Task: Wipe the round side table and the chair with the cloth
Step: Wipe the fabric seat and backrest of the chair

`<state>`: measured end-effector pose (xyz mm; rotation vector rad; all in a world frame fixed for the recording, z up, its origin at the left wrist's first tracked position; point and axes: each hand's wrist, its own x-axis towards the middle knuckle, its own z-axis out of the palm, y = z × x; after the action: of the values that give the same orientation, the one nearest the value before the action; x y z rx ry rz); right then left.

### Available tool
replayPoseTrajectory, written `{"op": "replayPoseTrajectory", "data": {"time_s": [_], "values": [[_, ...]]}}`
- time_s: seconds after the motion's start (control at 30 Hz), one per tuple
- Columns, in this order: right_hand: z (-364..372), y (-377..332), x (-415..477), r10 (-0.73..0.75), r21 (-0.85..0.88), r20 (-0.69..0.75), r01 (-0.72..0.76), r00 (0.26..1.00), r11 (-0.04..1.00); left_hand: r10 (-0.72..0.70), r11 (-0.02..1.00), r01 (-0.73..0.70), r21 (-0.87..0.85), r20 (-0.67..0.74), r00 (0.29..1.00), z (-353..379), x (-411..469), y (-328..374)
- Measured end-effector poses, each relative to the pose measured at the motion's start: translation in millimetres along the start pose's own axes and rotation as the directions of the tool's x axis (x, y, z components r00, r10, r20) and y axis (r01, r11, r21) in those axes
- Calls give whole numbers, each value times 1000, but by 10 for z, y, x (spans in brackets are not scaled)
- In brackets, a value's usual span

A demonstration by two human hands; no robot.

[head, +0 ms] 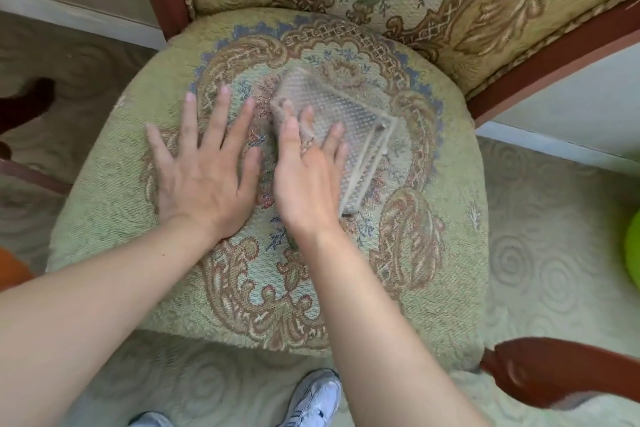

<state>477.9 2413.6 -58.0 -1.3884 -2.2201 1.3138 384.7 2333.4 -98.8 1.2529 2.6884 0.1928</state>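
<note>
Chair seat wiping under way; round side table out of view.

Chair [114, 204] fills the view; cloth [349, 128] lies folded at seat centre under the flat, spread right hand [308, 180]; left hand [204, 163], splayed, presses the seat just beside it. Wooden frame probably remains.

No text, label, brand, number or sign can be read anywhere. The green floral tapestry chair seat [114, 204] under the fingers bears only woven pattern; the white sneaker [313, 399] shows dark unreadable marks.
</note>
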Motion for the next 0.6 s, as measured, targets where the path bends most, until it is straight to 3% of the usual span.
{"op": "replayPoseTrajectory", "data": {"time_s": [0.07, 0.13, 0.2, 0.27, 0.33, 0.5, 0.57, 0.6], "values": [[-49, -135, -57, 129, 381, 103, -159, 986, 911, -4, 1000, 4, -12, 9, 1000, -17, -3, -13], [-206, -187, -101, 220, 739, 159, -264, 962, 620, -1, 999, 2, -34, 18, 1000, -36, -9, -24], [-490, -144, -134, 227, 906, 164, -237, 960, 350, 9, 999, -9, -51, 18, 1000, -45, -32, -29], [-859, -75, -174, 198, 954, 91, -142, 976, 263, 19, 997, -18, -69, 16, 1000, -58, -49, -34], [-1225, -9, -178, 165, 949, -38, -16, 986, 314, 26, 996, -24, -88, 12, 1000, -71, -44, -43], [-1889, 17, 94, 38, 746, -389, 290, 921, 599, 21, 995, -23, -98, -22, 1000, 2, -47, -41], [-1903, 4, 260, -110, 413, -475, 331, 873, 849, 33, 993, -36, -110, -26, 999, -3, -47, -36], [-1825, 26, 367, -201, 195, -444, 313, 873, 929, 41, 992, -44, -119, -33, 999, -9, -37, -39]]}}
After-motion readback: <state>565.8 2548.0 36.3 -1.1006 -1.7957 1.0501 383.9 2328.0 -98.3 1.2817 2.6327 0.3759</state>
